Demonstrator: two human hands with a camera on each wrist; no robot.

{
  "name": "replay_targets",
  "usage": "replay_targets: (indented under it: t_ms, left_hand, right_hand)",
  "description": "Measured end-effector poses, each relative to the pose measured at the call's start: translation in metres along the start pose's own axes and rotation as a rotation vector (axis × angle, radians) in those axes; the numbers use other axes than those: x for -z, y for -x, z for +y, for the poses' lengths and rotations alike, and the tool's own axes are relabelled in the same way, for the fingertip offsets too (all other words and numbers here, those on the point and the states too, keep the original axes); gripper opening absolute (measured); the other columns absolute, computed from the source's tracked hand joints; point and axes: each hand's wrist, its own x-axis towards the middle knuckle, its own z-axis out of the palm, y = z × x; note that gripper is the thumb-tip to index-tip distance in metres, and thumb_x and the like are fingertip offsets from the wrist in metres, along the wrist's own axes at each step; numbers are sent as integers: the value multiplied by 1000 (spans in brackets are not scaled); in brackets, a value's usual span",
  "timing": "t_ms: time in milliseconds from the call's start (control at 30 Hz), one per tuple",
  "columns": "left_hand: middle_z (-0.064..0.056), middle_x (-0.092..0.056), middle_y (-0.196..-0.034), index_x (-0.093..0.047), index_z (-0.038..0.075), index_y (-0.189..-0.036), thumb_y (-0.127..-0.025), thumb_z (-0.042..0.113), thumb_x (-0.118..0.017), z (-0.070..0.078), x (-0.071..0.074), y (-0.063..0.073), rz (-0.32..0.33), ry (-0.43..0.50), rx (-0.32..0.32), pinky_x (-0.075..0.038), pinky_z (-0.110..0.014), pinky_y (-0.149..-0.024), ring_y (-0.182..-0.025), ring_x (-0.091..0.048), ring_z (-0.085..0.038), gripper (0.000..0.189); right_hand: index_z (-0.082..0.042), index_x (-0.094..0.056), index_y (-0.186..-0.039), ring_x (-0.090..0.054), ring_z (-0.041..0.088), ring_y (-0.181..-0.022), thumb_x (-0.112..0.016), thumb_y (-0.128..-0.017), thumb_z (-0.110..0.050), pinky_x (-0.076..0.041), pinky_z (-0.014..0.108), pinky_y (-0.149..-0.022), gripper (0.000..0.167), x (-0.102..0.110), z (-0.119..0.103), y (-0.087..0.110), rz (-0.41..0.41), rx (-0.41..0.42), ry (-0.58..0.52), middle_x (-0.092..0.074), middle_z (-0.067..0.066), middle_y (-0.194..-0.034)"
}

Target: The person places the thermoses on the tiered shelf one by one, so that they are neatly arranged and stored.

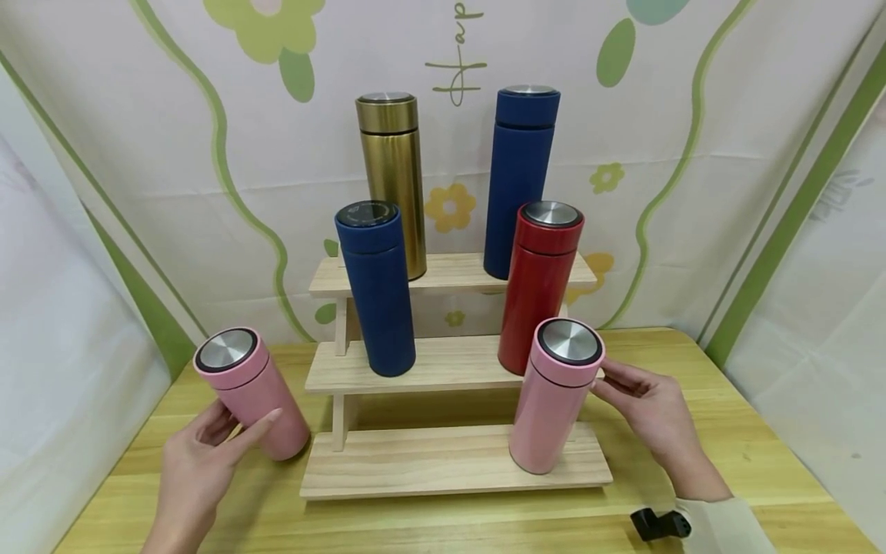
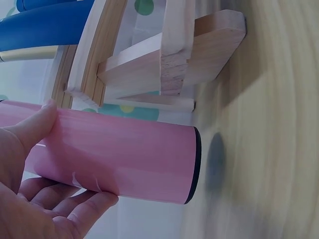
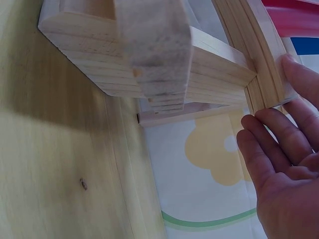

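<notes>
My left hand [image 1: 197,469] grips a pink thermos [image 1: 266,408] with a silver-topped lid, left of the wooden tiered stand [image 1: 408,462]. The thermos leans, and its black base hovers close over the table in the left wrist view. My right hand [image 1: 651,412] holds the right end of the stand's middle board [image 3: 266,50], thumb on one side and fingers on the other. Just beside it, another pink thermos [image 1: 554,408] stands on the bottom tier, overlapping the fingertips in the head view.
A blue thermos [image 1: 377,292] and a red one [image 1: 541,292] occupy the middle tier. On the top tier are a gold thermos [image 1: 394,185] and a taller blue one [image 1: 519,181]. A patterned cloth [image 1: 450,154] hangs behind the wooden table [image 1: 713,431]. A black strap end [image 1: 657,525] lies by the right sleeve.
</notes>
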Motion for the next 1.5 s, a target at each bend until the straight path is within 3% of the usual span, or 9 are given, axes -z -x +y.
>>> replay_targets:
  t_ms: [67, 433, 533, 633, 733, 1033, 1367, 1500]
  left_hand:
    - [-11, -52, -164, -43, 17, -166, -88, 50, -89, -1, 2, 2, 3, -4, 6, -46, 1, -81, -117, -54, 17, 97]
    - [-12, -52, -162, -42, 15, -166, -89, 45, -90, -2, 14, 8, 19, -6, 4, -51, -1, -79, -101, -55, 25, 96]
    - [7, -64, -149, -43, 14, -165, -88, 43, -91, -1, 18, 10, 29, -7, 0, -52, -3, -78, -98, -56, 26, 95]
    - [29, -68, -121, -45, 12, -164, -88, 40, -91, 1, 22, 14, 36, -6, -15, -54, -4, -78, -97, -58, 24, 93]
    - [37, -65, -104, -51, 10, -161, -89, 37, -91, 3, 24, 18, 31, -13, -54, -55, -6, -78, -96, -61, 21, 86]
    - [27, -76, -102, -68, 13, -140, -89, 25, -92, 6, 20, 30, 9, 15, -152, -59, -11, -78, -96, -71, 10, 57]
    - [28, -74, -97, -68, 7, -140, -88, 27, -93, 21, 7, 45, -5, -9, -121, -59, -11, -78, -94, -71, 9, 62]
    - [18, -78, -110, -66, 9, -145, -87, 32, -94, 30, 0, 50, -53, -33, -121, -60, -12, -81, -97, -70, 9, 68]
  right_hand:
    - [0, -70, -139, -69, -16, -102, -85, -96, -25, -58, 10, -84, 53, 0, 0, 0, 1, -1, 4, -72, -36, -109]
    - [-1, -71, -139, -69, -17, -101, -86, -95, -26, -58, 9, -83, 53, 1, -1, 0, 11, 0, 22, -72, -37, -108]
    - [-1, -71, -139, -69, -17, -101, -86, -95, -26, -58, 9, -83, 53, 2, -1, 0, 11, -3, 23, -72, -37, -108]
    - [-1, -71, -139, -69, -17, -101, -86, -95, -26, -58, 9, -83, 53, 2, -2, 0, 10, -2, 23, -72, -37, -108]
    - [-1, -71, -139, -69, -17, -101, -86, -95, -26, -57, 9, -83, 53, 2, -3, -1, 9, 1, 24, -72, -37, -108]
    - [0, -71, -138, -69, -17, -101, -86, -95, -25, -58, 9, -83, 52, 2, -3, -1, 8, 7, 17, -72, -37, -108]
    - [0, -71, -139, -69, -16, -102, -86, -95, -25, -58, 9, -84, 53, 1, -2, -1, 2, 7, 13, -72, -37, -108]
    - [0, -71, -139, -69, -16, -102, -86, -95, -25, -58, 10, -84, 53, 0, -1, 0, 1, -3, 2, -72, -36, -109]
